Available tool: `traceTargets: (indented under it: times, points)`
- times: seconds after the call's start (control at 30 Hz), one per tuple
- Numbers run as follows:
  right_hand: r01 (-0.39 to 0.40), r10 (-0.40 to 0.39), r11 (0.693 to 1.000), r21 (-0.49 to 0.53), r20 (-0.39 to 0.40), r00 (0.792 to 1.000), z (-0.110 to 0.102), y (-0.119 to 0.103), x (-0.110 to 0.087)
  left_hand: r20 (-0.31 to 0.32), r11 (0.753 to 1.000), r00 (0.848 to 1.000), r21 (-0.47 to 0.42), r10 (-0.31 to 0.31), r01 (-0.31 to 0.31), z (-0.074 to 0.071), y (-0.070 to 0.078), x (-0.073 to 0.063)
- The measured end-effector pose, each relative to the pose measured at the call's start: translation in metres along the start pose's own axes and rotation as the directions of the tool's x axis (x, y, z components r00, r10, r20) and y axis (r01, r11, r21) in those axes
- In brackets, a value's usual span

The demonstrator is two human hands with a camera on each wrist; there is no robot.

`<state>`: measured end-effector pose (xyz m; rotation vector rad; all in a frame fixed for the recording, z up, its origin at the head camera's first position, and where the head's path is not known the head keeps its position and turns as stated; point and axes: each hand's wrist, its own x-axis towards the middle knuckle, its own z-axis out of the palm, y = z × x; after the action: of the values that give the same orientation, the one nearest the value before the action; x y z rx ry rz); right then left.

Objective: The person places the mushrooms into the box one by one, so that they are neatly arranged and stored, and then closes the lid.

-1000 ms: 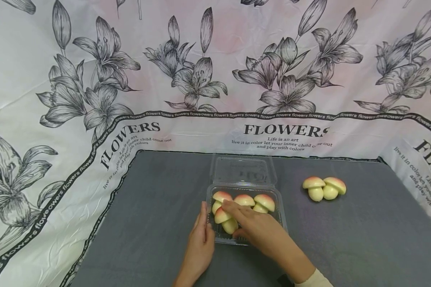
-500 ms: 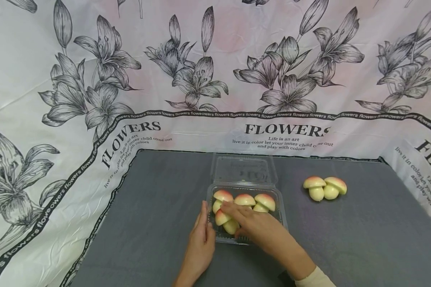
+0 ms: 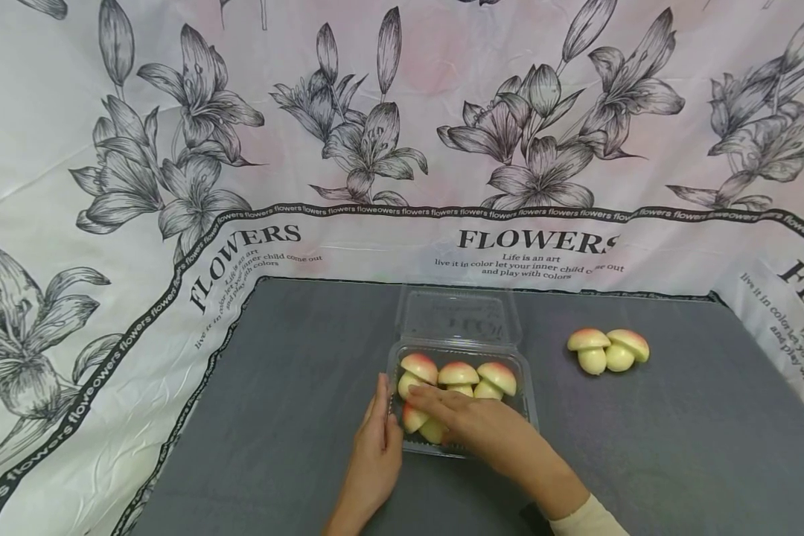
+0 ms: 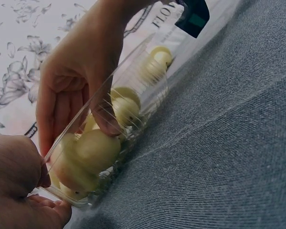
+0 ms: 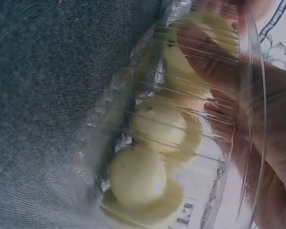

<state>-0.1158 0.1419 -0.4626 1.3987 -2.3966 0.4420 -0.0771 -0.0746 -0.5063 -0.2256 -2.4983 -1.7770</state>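
Note:
A clear plastic clamshell container [image 3: 532, 394] stands with its lid [image 3: 458, 316] folded back. My left hand [image 3: 377, 454] holds its left side; in the left wrist view, the thumb and fingers pinch the rim at a corner. Inside, my right hand [image 3: 492, 435] grips a yellow toy mushroom with a reddish cap [image 3: 414, 420] at the front left, the thumb against its stem [image 4: 100, 148]. Behind it lie three similar mushrooms in a row: left [image 3: 420, 368], middle [image 3: 458, 374] and right [image 3: 498, 377]. The right hand partly covers the gripped mushroom and the row's stems.
Two more toy mushrooms [image 3: 587, 348] lie side by side on the grey tablecloth [image 3: 295, 387], to the right of the container. A white curtain with printed flowers [image 3: 368, 149] rises behind the table.
My right hand has lowered the front mushroom a little further into the container, and its fingers now cover more of it. The left hand stays on the container's side.

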Motion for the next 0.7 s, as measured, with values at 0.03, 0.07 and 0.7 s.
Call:
traceTargets:
  times: [0.03,0.07,0.7]
  points:
    - [0.001,-0.001,1.000,0.006,-0.001,1.000,0.0000,0.0000,0.0001,0.002,1.000,1.000,0.000,0.003,-0.003,-0.0001,0.0002,0.0001]
    - [0.001,-0.001,1.000,0.011,0.000,1.000,-0.0001,0.0000,0.0002,0.004,1.000,1.000,-0.001,0.003,-0.003,-0.0002,0.0004,0.0002]
    - [-0.029,0.031,0.999,-0.040,0.050,0.998,-0.0066,-0.0029,0.0032,0.008,1.000,1.000,-0.008,0.007,-0.007,-0.0011,0.0007,-0.0006]
